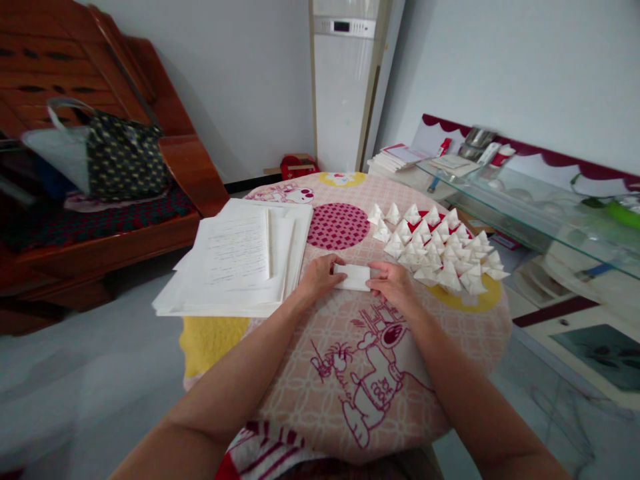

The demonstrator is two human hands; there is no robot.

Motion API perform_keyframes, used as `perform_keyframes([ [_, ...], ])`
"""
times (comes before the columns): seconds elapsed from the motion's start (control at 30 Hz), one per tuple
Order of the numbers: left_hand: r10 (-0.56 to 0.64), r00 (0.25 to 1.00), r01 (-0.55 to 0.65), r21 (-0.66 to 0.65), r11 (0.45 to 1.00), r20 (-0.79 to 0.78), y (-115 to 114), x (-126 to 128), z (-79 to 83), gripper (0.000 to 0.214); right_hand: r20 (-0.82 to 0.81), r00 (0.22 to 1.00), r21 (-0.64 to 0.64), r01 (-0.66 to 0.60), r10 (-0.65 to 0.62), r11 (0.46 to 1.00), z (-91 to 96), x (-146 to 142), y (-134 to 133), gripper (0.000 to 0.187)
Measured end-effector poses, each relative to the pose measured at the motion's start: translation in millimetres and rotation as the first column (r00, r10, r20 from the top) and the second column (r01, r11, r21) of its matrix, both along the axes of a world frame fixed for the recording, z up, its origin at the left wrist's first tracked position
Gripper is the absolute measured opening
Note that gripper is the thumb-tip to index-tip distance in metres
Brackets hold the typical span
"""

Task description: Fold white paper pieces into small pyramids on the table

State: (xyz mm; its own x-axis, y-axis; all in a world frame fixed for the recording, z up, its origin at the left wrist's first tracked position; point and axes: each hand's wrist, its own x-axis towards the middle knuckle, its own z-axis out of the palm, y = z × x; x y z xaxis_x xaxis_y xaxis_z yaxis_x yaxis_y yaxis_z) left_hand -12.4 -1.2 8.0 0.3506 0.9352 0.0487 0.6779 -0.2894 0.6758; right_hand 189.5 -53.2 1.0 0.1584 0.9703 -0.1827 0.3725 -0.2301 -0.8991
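Observation:
A small folded strip of white paper (353, 276) lies on the pink patterned tablecloth (350, 360) in front of me. My left hand (320, 275) pinches its left end, fingers closed on it. My right hand (391, 281) presses and grips its right end. Just right of my right hand sits a cluster of several small folded white paper triangles (440, 252). To the left of my left hand lies a stack of white paper sheets (240, 264), overhanging the table edge.
A wooden bench (100, 220) with a dark patterned bag (123, 160) stands at the left. A glass shelf (530, 193) with books and cups runs along the right. A white standing air conditioner (345, 80) is behind the table.

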Motion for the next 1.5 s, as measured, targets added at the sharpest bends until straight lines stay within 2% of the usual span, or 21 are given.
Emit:
perform_keyframes([
  [0.1,0.038,0.998,-0.038,-0.012,0.999,0.047,0,-1,-2.2,0.038,0.011,0.998,0.009,0.068,-0.068,0.998,0.0,-4,0,0.063],
  [0.33,0.07,0.997,-0.07,-0.001,0.998,0.021,1,0,-3.9,0.039,0.054,0.994,0.037,0.088,-0.09,0.995,-7.4,-3,3,0.046],
  [0.57,0.123,0.992,-0.123,0.004,0.992,-0.024,-2,4,-0.5,0.041,0.086,0.987,0.063,0.128,-0.133,0.99,-6.2,-7,2,0.027],
  [0.7,0.138,0.99,-0.138,0.009,0.99,-0.041,-3,6,0.3,0.041,0.101,0.988,0.057,0.11,-0.115,0.992,-4.2,-7,0,0.018],
  [0.87,0.15,0.987,-0.15,0.011,0.989,-0.049,-3,7,0.2,0.042,0.099,0.989,0.047,0.107,-0.111,0.993,-2.2,-6,-1,0.023],
  [1.17,0.173,0.984,-0.173,-0.003,0.985,-0.04,-4,7,-0.5,0.04,0.112,0.983,0.108,0.135,-0.147,0.985,-13.8,-7,4,0.026],
  [1.5,0.204,0.979,-0.205,-0.047,0.978,-0.024,-3,8,-0.6,0.039,0.141,0.975,0.072,0.164,-0.173,0.984,-5.5,-10,4,0.026],
])
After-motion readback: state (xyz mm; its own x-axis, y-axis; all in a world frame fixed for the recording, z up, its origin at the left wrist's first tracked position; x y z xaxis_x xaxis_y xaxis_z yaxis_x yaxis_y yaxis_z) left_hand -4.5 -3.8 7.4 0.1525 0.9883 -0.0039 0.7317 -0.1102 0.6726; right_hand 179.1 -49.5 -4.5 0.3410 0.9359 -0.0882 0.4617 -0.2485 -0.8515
